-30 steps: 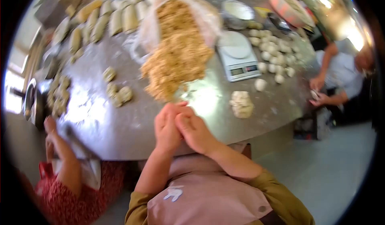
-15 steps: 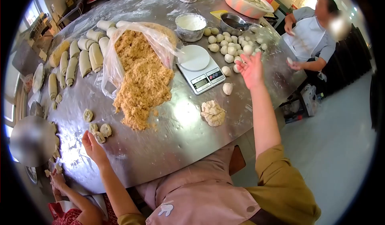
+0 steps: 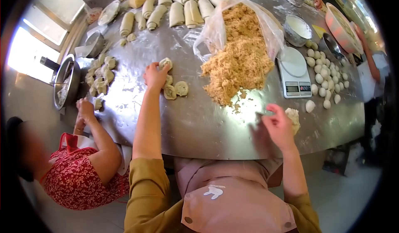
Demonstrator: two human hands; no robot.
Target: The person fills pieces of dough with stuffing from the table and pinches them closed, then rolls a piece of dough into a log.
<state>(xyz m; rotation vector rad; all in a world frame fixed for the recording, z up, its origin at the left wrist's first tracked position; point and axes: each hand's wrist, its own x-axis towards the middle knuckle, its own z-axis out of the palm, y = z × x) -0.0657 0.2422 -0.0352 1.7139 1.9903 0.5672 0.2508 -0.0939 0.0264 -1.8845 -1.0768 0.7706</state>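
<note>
My left hand (image 3: 155,76) is closed around a small flattened dough piece (image 3: 166,62), gripping its edge. Two more dough pieces, one of them a round dough disc (image 3: 181,88), lie just below it on the metal table. My right hand (image 3: 280,127) hovers over the table with thumb and index finger apart and nothing visible between them. Partly behind that hand sits a pale lumpy mass (image 3: 293,118). A large heap of crumbly golden filling (image 3: 241,56) spills from a clear plastic bag (image 3: 270,31) between and beyond my hands.
Right of the filling stands a white kitchen scale (image 3: 295,73), beside many dough balls (image 3: 324,73) and a flour bowl (image 3: 297,30). Dough rolls (image 3: 176,13) line the far side. At left, another person's hands (image 3: 85,109) work near a dough pile (image 3: 99,75).
My view has swung left. My left hand has reached onto a dough piece and taken hold of it. My right hand has drawn back from the dough balls towards the table's near edge.
</note>
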